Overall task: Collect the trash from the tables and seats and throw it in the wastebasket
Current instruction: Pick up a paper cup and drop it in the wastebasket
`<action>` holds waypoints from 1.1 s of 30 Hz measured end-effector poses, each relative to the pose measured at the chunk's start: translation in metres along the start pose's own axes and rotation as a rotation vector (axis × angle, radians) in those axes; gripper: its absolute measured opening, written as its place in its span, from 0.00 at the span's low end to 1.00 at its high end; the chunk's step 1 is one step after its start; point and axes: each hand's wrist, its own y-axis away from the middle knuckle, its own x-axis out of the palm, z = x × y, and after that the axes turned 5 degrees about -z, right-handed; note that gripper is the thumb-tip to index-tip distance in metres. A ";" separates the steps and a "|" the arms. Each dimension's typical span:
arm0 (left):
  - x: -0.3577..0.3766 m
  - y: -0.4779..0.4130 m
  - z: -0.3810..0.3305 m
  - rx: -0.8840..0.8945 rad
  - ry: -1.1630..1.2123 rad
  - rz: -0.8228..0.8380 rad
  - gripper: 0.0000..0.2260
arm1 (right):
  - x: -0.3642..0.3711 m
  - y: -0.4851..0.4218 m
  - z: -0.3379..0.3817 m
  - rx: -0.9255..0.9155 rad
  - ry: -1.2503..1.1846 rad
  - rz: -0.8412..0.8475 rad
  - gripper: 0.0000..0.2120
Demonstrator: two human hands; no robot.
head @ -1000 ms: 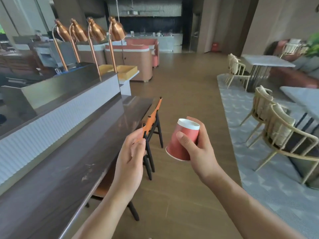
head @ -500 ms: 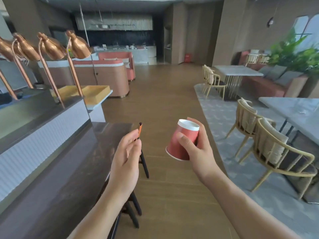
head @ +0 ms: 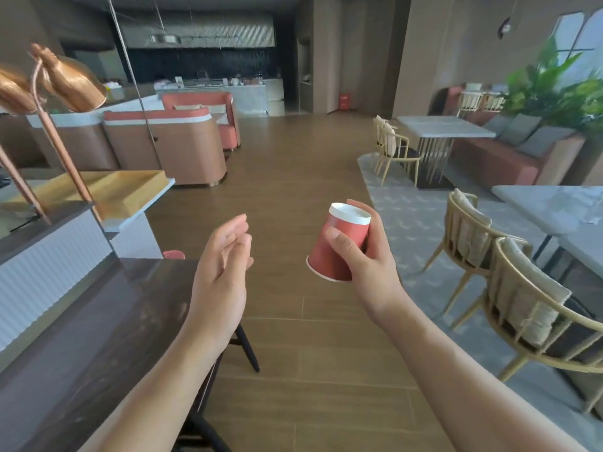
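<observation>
One red paper cup, near the middle of the view, tilted, narrow white-banded end up and wide mouth down. Clamped in the right hand: thumb pressed across the near wall, fingers curled round the far side. Contents not visible.

Two hands in all. Left hand just left of the cup and apart from it, fingers loosely bent and spread, holding nothing.

Left of the cup and below it, one dark polished bar counter, cut off by the frame edge. Under the left forearm, black stool legs, seat hidden. Just past the counter's far end, a small pink shape, mostly hidden, hard to identify.

Far left of the cup, two copper heat lamps, the outer one cut off at the edge. Beneath them, one shallow wooden tray.

Right of the cup, two gold-framed chairs with pale cushions, beside a grey marble table partly out of frame. Beyond the cup to the right, a second marble table with two more such chairs, overlapping. Above those, large green plants.

Far beyond the cup, one small red container against the wall, too distant to make out clearly.
</observation>
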 end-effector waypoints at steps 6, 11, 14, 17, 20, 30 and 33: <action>0.092 -0.094 0.030 -0.008 0.058 -0.076 0.17 | -0.045 -0.133 -0.020 -0.009 0.005 0.018 0.32; 0.136 -0.168 0.060 -0.001 0.063 -0.090 0.16 | -0.059 -0.226 -0.045 0.005 0.023 0.044 0.28; 0.153 -0.214 0.085 0.010 0.055 -0.100 0.12 | -0.056 -0.279 -0.067 0.014 0.038 0.059 0.28; 0.162 -0.262 0.114 0.007 0.041 -0.112 0.13 | -0.044 -0.332 -0.092 0.022 0.026 0.080 0.28; 0.166 -0.320 0.146 0.018 0.031 -0.127 0.14 | -0.023 -0.388 -0.119 0.020 0.026 0.092 0.28; 0.162 -0.521 0.217 0.030 0.068 -0.127 0.12 | 0.074 -0.573 -0.185 0.018 0.022 0.105 0.31; 0.160 -0.570 0.231 0.035 0.045 -0.124 0.14 | 0.096 -0.619 -0.201 0.015 0.025 0.110 0.30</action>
